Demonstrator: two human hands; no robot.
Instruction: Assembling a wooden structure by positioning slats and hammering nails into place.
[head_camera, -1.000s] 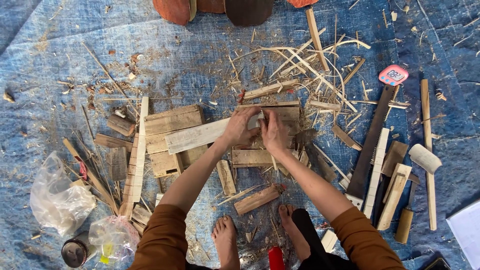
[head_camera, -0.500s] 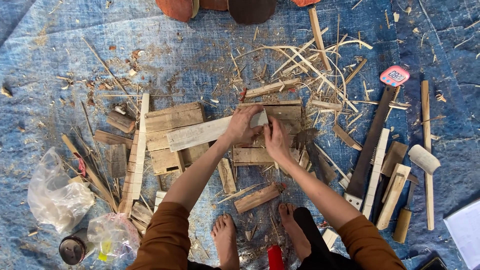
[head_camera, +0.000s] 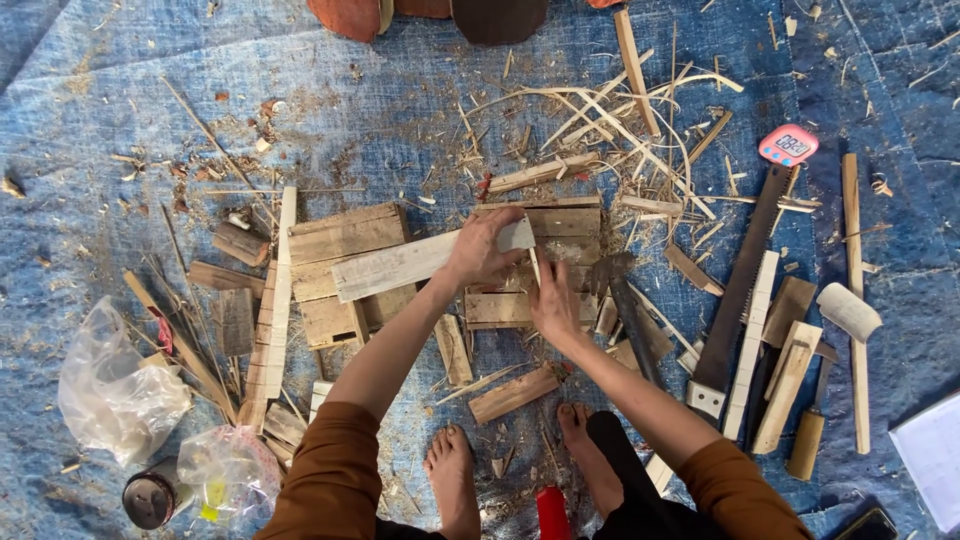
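Left hand (head_camera: 478, 252) grips long pale wooden slat (head_camera: 400, 266); right hand (head_camera: 553, 305) pinches thin splint beside it.
Many cut wood pieces already piled on blue tarp (head_camera: 120, 120); slat unsplit.

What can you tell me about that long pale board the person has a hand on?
The long pale board is a flat, narrow plank of weathered, greyish wood. It lies nearly level, its right end slightly higher in the picture, bridging two stacks of darker wooden slats. The left hand grips it near its right end, while the right hand sits just below that end. Around it the blue tarp is strewn with shavings.
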